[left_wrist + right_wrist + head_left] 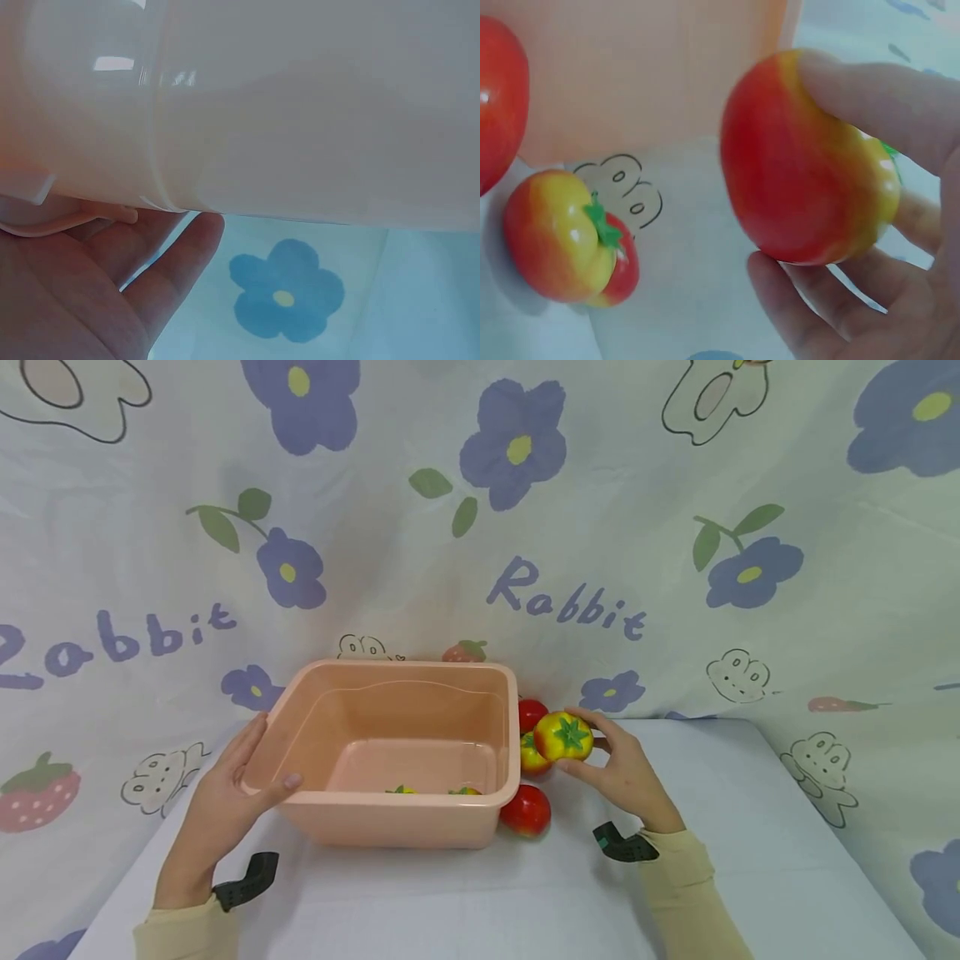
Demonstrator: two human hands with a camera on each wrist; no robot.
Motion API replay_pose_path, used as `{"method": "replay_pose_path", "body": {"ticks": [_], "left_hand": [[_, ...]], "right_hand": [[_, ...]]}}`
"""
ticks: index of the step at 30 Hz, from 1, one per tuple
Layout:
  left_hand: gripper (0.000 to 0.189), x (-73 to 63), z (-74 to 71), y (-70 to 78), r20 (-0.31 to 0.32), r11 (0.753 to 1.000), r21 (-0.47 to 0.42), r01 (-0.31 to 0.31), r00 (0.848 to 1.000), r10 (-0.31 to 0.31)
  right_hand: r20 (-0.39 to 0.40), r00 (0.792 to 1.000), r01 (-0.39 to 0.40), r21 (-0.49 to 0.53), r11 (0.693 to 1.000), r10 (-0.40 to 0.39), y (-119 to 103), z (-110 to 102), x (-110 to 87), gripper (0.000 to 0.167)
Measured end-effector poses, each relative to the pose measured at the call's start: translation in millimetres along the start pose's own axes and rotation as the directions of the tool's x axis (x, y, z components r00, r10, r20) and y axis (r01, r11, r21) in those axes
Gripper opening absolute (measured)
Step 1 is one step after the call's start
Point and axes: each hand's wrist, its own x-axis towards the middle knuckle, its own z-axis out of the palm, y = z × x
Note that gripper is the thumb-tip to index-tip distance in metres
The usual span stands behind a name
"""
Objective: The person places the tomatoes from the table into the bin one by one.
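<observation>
By the right hand (630, 777), a yellow-and-red tomato (562, 737) is pinched, just right of the pink box (397, 822). The box's left side is gripped by the left hand (228, 793). Two tomatoes (467, 791) (only their tops can be seen) seem already inside. Three loose tomatoes (527, 812) are left beside it on the table (420, 906), so the work looks partly done.

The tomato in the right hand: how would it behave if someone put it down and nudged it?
The tomato would probably roll, given its rounded sides. Its glossy surface may make it slippery. It seems fairly stiff, since the right hand leaves no visible dent.
</observation>
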Motion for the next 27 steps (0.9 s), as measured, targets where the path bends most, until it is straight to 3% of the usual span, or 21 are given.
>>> {"method": "replay_pose_path", "body": {"ticks": [13,20,27], "left_hand": [[0.096,1.1,0.7,-0.2,-0.006,1.0,-0.013,0.003,1.0,-0.003],[0.097,1.8,0.3,0.9,-0.009,1.0,0.001,0.002,1.0,-0.002],[0.097,2.1,0.6,0.7,-0.01,1.0,0.003,0.006,1.0,-0.006]], "right_hand": [[-0.146,0.989,0.02,0.056,0.998,-0.011,-16,6,1.3,0.069],[-0.22,0.974,0.089,0.139,0.986,-0.056,-30,14,3.1,0.067],[-0.232,0.97,0.124,0.209,0.97,-0.074,-50,27,3.9,0.066]]}}
